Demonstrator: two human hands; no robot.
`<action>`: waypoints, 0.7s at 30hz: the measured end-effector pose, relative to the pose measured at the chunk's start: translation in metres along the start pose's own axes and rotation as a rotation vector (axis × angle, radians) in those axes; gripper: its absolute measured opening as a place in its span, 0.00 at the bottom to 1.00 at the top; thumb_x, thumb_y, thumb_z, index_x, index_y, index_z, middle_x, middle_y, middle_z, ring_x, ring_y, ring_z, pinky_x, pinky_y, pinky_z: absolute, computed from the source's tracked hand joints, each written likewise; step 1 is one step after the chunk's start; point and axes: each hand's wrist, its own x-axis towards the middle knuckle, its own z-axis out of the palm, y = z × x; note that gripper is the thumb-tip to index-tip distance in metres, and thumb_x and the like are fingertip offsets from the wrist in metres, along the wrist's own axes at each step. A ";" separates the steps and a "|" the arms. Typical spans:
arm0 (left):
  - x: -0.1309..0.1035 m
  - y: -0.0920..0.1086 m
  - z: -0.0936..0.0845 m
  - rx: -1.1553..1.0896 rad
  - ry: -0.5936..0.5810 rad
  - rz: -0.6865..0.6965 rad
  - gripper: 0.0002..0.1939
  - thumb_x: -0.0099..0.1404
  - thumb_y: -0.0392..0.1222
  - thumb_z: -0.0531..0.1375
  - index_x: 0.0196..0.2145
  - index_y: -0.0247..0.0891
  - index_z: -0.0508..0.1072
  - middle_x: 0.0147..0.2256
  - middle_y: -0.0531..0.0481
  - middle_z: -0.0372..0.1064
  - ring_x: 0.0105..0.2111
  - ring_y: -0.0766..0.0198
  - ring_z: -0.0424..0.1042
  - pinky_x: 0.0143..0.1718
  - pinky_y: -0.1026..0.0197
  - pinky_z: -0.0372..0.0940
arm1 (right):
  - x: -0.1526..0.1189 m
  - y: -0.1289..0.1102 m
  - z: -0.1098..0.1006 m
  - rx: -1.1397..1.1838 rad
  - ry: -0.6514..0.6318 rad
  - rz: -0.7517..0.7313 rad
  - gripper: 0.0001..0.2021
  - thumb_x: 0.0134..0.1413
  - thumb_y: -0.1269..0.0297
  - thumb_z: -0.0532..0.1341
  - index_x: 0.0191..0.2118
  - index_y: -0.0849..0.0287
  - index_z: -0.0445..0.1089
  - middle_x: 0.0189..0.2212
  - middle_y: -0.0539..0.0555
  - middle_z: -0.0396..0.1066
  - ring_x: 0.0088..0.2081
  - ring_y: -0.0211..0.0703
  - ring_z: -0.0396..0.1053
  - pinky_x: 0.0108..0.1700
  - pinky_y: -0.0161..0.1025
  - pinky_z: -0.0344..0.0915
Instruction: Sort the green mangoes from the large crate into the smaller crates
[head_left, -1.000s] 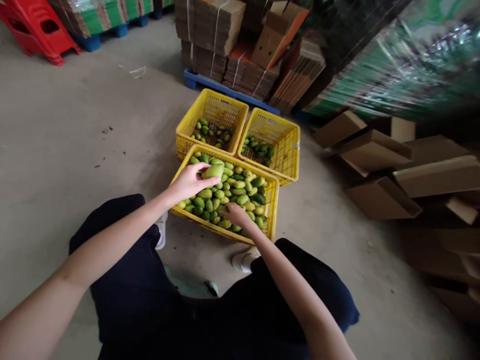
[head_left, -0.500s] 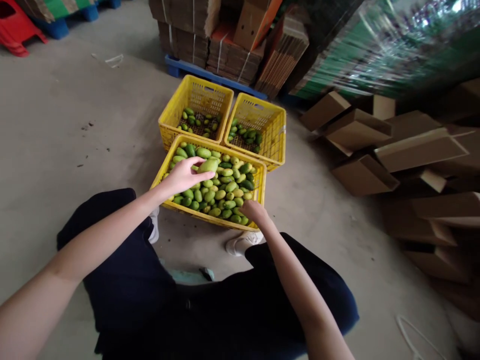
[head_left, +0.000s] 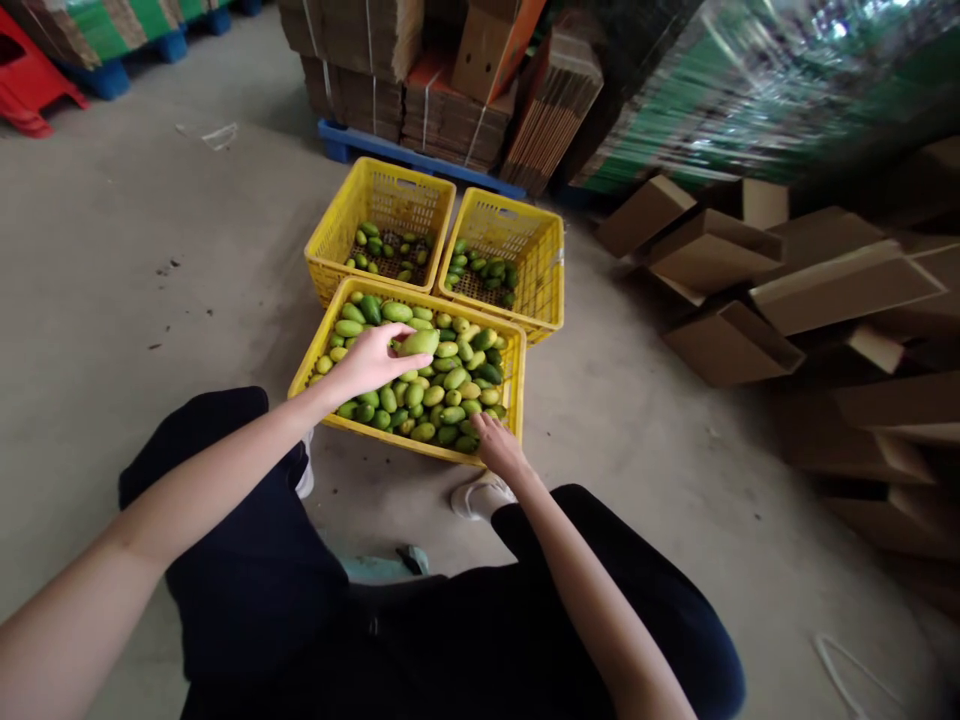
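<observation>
A large pale green mango [head_left: 420,343] is in my left hand [head_left: 373,360], gripped between thumb and fingers above the front yellow crate [head_left: 390,443]. That crate is filled with many smaller green and yellowish mangoes [head_left: 433,396]. At its near right corner, my right hand [head_left: 500,447] reaches over the rim, fingers loosely stretched and apart on the fruit. No held mango shows in it, though the undersides of its fingers are hidden.
Behind stand two yellow crates, the left [head_left: 337,225] and the right [head_left: 541,245], each with several mangoes at the bottom. Flattened cardboard [head_left: 450,125] is stacked on a blue pallet [head_left: 360,140]. Open cardboard boxes [head_left: 731,345] lie right; a red stool [head_left: 30,80] stands far left.
My left hand still holds the large mango, turned slightly. My right hand has drawn a little nearer to me and its fingers have loosened. The view has shifted slightly.
</observation>
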 end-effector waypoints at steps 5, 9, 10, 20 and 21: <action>0.009 0.003 0.015 0.008 -0.032 0.008 0.25 0.53 0.48 0.71 0.46 0.34 0.74 0.44 0.41 0.78 0.37 0.55 0.78 0.41 0.54 0.72 | 0.004 0.002 0.011 0.026 0.039 0.021 0.27 0.54 0.83 0.50 0.60 0.65 0.62 0.53 0.68 0.66 0.53 0.54 0.66 0.51 0.44 0.66; 0.008 0.007 0.017 -0.006 -0.043 -0.016 0.25 0.53 0.47 0.71 0.46 0.34 0.74 0.43 0.41 0.79 0.37 0.55 0.79 0.41 0.53 0.73 | 0.013 0.016 0.006 0.098 0.029 0.003 0.23 0.50 0.80 0.56 0.53 0.61 0.70 0.51 0.62 0.70 0.52 0.50 0.68 0.53 0.40 0.65; 0.008 0.008 0.016 -0.013 -0.045 -0.017 0.25 0.53 0.47 0.71 0.46 0.34 0.74 0.43 0.41 0.79 0.37 0.55 0.79 0.41 0.53 0.73 | 0.018 0.022 0.002 0.117 0.034 0.007 0.21 0.51 0.78 0.57 0.52 0.60 0.71 0.50 0.61 0.71 0.52 0.49 0.69 0.54 0.39 0.64; 0.016 0.018 -0.021 -0.062 0.087 -0.001 0.26 0.53 0.50 0.71 0.47 0.35 0.74 0.39 0.43 0.79 0.37 0.55 0.79 0.41 0.53 0.72 | 0.120 0.039 -0.055 0.122 0.183 0.081 0.27 0.57 0.68 0.58 0.63 0.61 0.63 0.57 0.65 0.68 0.57 0.56 0.66 0.58 0.48 0.62; 0.016 0.017 -0.025 -0.064 0.101 -0.007 0.25 0.53 0.50 0.70 0.47 0.36 0.74 0.39 0.43 0.80 0.37 0.54 0.79 0.41 0.54 0.72 | 0.129 0.032 -0.057 0.118 0.179 0.055 0.28 0.57 0.67 0.59 0.64 0.61 0.62 0.58 0.64 0.67 0.58 0.56 0.65 0.58 0.47 0.61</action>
